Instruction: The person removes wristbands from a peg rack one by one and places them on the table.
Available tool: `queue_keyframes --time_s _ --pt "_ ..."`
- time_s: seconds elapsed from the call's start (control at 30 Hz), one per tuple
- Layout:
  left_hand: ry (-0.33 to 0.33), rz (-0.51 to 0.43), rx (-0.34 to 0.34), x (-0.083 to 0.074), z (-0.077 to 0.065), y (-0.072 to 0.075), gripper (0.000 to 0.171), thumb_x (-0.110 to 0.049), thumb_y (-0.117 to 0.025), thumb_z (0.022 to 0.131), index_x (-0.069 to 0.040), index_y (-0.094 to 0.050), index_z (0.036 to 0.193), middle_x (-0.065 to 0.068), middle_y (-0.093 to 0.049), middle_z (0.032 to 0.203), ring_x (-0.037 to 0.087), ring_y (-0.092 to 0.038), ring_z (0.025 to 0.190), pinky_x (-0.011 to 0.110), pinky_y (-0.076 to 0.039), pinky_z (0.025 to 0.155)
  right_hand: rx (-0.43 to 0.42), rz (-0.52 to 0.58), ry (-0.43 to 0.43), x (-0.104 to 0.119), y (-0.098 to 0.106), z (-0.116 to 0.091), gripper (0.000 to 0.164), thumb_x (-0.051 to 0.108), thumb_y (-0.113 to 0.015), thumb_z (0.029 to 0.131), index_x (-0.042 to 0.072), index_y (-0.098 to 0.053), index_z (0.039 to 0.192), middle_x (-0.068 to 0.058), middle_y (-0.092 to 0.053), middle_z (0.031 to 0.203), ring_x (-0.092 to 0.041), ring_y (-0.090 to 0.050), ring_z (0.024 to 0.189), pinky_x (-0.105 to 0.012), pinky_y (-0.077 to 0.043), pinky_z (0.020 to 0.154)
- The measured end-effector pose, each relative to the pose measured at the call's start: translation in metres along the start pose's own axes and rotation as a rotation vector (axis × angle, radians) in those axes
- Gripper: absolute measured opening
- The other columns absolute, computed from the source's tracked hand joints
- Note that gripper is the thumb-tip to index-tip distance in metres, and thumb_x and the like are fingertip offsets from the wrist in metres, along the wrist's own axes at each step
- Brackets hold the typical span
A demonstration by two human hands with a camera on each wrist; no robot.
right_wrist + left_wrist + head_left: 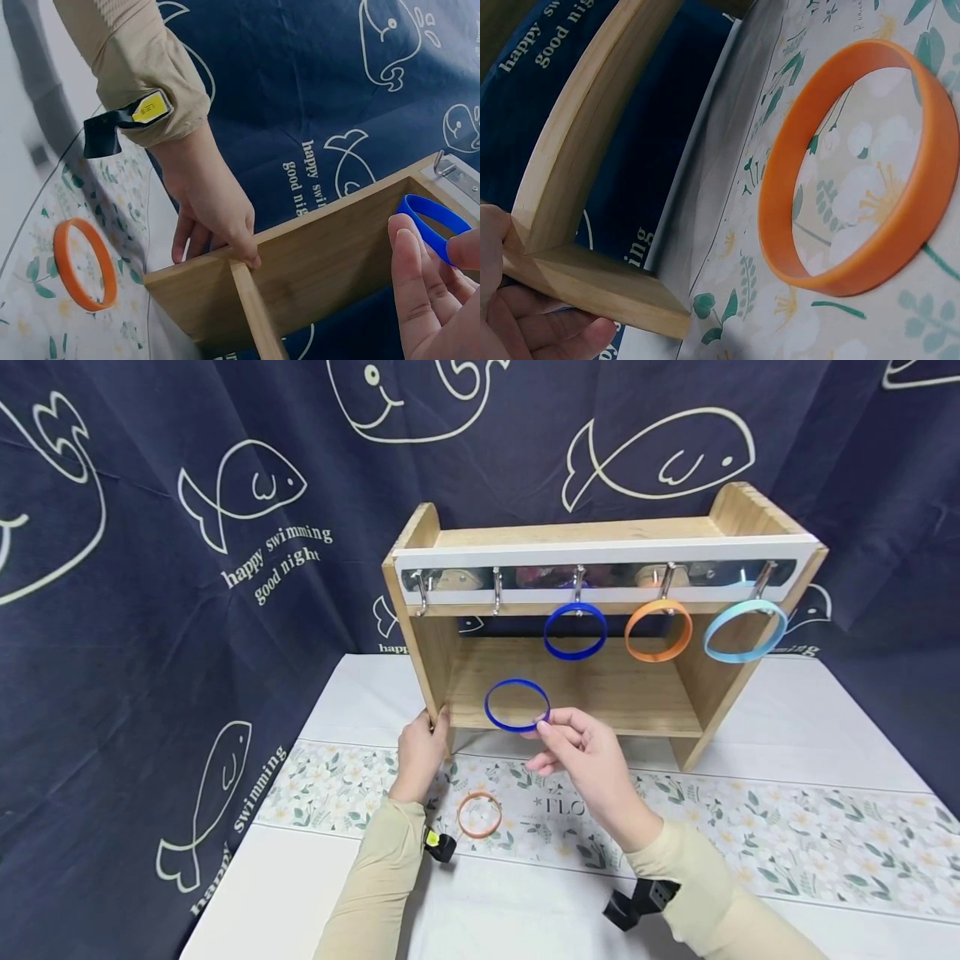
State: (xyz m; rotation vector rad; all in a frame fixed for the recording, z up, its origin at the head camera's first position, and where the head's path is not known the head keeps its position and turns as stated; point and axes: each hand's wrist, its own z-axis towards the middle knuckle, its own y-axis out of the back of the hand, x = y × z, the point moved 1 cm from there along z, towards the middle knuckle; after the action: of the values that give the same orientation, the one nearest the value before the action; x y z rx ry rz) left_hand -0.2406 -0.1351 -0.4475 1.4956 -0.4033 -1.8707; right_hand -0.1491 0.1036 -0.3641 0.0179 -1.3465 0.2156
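Note:
My right hand (588, 764) pinches a dark blue silicone wristband (489, 714) between thumb and fingers, in front of the wooden rack's lower shelf. In the right wrist view that blue band (435, 217) shows at the fingertips. My left hand (422, 752) grips the lower front corner of the rack's left side panel (420, 652), its thumb on the inner side. An orange wristband (780, 187) lies on the floral cloth, just right of the left forearm in the head view. Along the rack's front rail, another blue band (551, 647), an orange band (657, 657) and a light blue band (738, 656) hang from hooks.
The two left hooks, a left one (422, 593) and its neighbour (497, 592), carry no band. A white table (300, 877) with a floral runner (825, 835) supports the rack. Behind hangs a dark blue curtain (495, 468) with fish drawings.

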Motion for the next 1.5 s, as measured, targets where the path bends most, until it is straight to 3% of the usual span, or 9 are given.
queue_keyframes --time_s 0.37,0.87,1.17,1.5 --pt "0.018 0.001 0.008 0.001 0.000 -0.001 0.041 -0.039 -0.049 0.100 -0.004 -0.069 0.092 0.009 -0.066 0.070 0.023 -0.059 0.058 0.035 -0.045 0.052 0.005 -0.017 -0.017 -0.008 0.004 -0.004 0.025 0.011 -0.058 0.098 -0.010 -0.055 0.112 -0.004 -0.074 0.093 -0.024 -0.070 0.065 -0.032 -0.056 0.059" --pt "0.022 0.012 0.004 0.002 0.002 -0.002 0.045 -0.041 -0.048 0.100 -0.002 -0.070 0.103 0.014 -0.071 0.082 0.027 -0.065 0.069 0.040 -0.050 0.060 0.001 -0.008 -0.014 -0.013 0.004 -0.007 0.024 0.010 -0.058 0.098 -0.010 -0.056 0.112 -0.001 -0.074 0.091 -0.018 -0.070 0.063 -0.032 -0.056 0.058" --pt "0.017 0.006 0.006 0.001 0.002 -0.002 0.046 -0.041 -0.048 0.101 -0.001 -0.070 0.104 0.015 -0.071 0.081 0.027 -0.065 0.066 0.039 -0.050 0.057 -0.008 -0.046 -0.086 -0.015 0.004 -0.010 0.029 0.013 -0.059 0.098 -0.011 -0.055 0.115 -0.009 -0.074 0.094 -0.020 -0.070 0.065 -0.032 -0.056 0.060" --pt "0.021 0.000 0.012 0.003 0.003 -0.003 0.046 -0.041 -0.048 0.101 0.000 -0.070 0.103 0.014 -0.071 0.079 0.025 -0.065 0.063 0.036 -0.049 0.054 -0.006 -0.036 -0.082 -0.020 0.006 -0.012 0.028 0.011 -0.058 0.099 -0.012 -0.055 0.113 -0.001 -0.074 0.088 -0.019 -0.070 0.064 -0.031 -0.056 0.060"
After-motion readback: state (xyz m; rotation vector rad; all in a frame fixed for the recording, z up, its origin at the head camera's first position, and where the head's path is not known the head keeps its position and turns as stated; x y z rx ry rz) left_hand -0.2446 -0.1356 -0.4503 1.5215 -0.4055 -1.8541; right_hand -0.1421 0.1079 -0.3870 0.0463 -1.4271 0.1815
